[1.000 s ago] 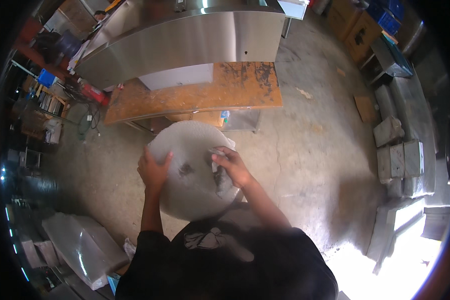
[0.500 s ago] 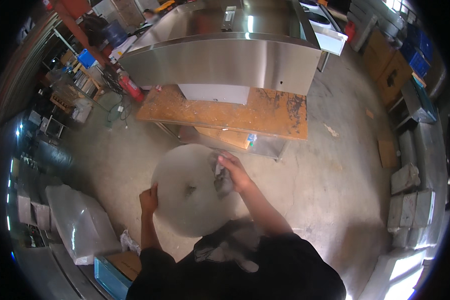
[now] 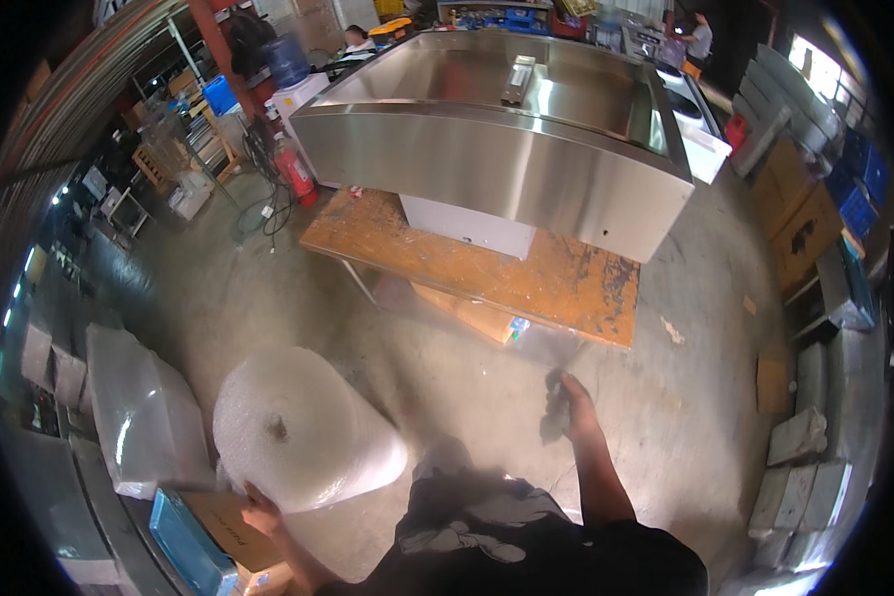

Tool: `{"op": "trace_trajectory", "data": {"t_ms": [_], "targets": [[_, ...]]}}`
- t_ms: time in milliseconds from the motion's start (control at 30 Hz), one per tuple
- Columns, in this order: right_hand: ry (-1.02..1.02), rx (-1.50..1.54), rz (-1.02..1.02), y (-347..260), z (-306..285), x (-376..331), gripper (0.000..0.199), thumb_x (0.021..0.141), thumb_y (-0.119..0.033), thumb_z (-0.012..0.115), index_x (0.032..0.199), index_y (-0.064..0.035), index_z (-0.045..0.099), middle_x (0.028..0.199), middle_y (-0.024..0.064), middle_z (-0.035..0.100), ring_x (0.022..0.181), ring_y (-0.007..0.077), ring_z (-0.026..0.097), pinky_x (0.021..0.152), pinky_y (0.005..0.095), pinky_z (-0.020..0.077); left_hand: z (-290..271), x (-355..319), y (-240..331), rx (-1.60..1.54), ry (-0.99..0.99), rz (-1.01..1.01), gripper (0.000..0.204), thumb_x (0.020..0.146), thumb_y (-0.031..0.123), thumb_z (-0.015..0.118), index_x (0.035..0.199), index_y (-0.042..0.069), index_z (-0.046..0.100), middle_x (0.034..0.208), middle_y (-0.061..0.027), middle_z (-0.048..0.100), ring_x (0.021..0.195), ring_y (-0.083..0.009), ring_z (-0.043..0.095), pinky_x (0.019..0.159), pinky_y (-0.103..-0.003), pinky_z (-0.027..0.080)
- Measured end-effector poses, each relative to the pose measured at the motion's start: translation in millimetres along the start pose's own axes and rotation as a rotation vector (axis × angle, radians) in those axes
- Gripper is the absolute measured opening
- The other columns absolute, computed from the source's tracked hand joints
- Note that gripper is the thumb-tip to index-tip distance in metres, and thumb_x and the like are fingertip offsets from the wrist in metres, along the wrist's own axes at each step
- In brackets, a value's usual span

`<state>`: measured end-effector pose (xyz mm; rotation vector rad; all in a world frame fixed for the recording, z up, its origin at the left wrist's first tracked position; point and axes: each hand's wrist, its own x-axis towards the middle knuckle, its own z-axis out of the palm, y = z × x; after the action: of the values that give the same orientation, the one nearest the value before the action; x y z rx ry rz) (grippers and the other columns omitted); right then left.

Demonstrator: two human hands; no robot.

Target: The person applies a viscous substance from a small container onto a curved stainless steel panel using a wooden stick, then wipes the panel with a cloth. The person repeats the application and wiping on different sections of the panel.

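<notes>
A large upright roll of bubble wrap [image 3: 288,417] stands on the floor at the left, its round end with a dark core hole facing up. At the roll's near lower rim is my left hand [image 3: 261,512]; its fingers are blurred, and I cannot tell whether they grip the wrap. Out to the right over the floor, apart from the roll, my right hand [image 3: 578,409] is closed on a crumpled grey cloth [image 3: 555,409].
A big stainless steel box-like unit [image 3: 487,164] rests on a worn orange-brown workbench [image 3: 467,253] ahead. Left are a red fire extinguisher [image 3: 294,174], a plastic-wrapped block [image 3: 144,412] and a cardboard box [image 3: 230,524]. Cartons [image 3: 800,223] line the right. Two people are far back.
The roll has moved left, away from my body, and now stands on the floor. My left hand has gone down and left; my right hand has left the roll, moving right with the cloth.
</notes>
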<state>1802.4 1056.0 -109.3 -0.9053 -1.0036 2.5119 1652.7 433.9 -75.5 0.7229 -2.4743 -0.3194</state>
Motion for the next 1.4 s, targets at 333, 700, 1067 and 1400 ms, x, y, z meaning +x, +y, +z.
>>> {"op": "trace_trajectory", "data": {"t_ms": [333,700,1067,1400], "targets": [[-0.027,0.411,0.030,-10.1,59.2,61.5,0.047,0.100,-0.056,0.057,0.116,-0.0133,0.065,0.089,0.0032,0.068,0.071,0.0203,0.066,0.060,0.0353,0.0546,17.7,107.0,-95.0,0.238,-0.302,-0.179,0.057,0.106,0.041,0.047,0.116,-0.014,0.060,0.093,-0.0317,0.072,0.069,-0.0465,0.071,0.057,-0.053,0.055],[-0.229,0.505,-0.114,-10.1,114.6,152.0,0.029,0.103,-0.039,0.060,0.117,-0.0141,0.064,0.085,0.0025,0.066,0.064,0.0119,0.059,0.051,0.0270,0.0498,-47.7,162.3,-91.9,0.635,-0.409,-0.071,0.068,0.092,0.057,0.065,0.118,-0.007,0.065,0.099,-0.0273,0.073,0.089,-0.0447,0.073,0.078,-0.053,0.057],[-0.006,0.157,-0.119,-10.3,66.8,200.4,0.042,0.102,-0.046,0.062,0.123,-0.0102,0.065,0.084,0.0017,0.067,0.057,0.0116,0.058,0.048,0.0251,0.0472,24.8,203.3,114.2,0.310,-0.306,-0.260,0.076,0.095,0.062,0.055,0.144,0.005,0.053,0.140,-0.0287,0.056,0.134,-0.0481,0.050,0.110,-0.056,0.043],[0.284,-0.335,-0.432,-84.9,13.4,170.5,0.018,0.099,-0.025,0.064,0.086,-0.0131,0.061,0.070,-0.0056,0.050,0.060,0.0061,0.047,0.054,0.0248,0.0356,133.4,181.0,207.4,0.483,-0.581,-0.196,0.080,0.095,0.066,0.049,0.151,0.009,0.050,0.155,-0.0235,0.045,0.143,-0.0421,0.042,0.114,-0.056,0.039]]}}
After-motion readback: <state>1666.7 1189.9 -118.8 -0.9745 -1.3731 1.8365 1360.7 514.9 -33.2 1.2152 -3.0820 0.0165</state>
